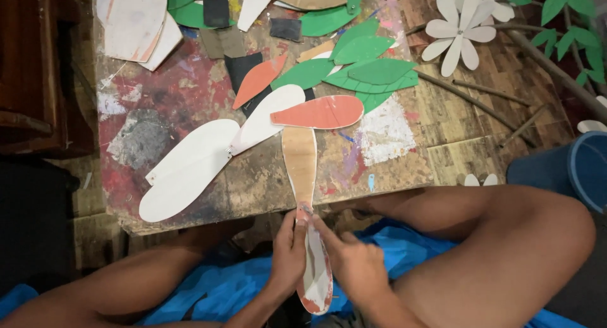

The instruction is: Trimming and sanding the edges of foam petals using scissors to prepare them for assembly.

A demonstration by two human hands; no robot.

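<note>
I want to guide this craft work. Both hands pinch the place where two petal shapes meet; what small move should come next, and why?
Probably keep pressing the joint. The left hand and right hand pinch where the brown petal meets the white petal, and that joint hangs just past the table edge, unsupported.

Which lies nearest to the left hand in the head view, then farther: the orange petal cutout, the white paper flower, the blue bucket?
1. Orange petal cutout, straight ahead of the left hand on the board.
2. Blue bucket, far right.
3. White paper flower, top right on the floor.
</note>
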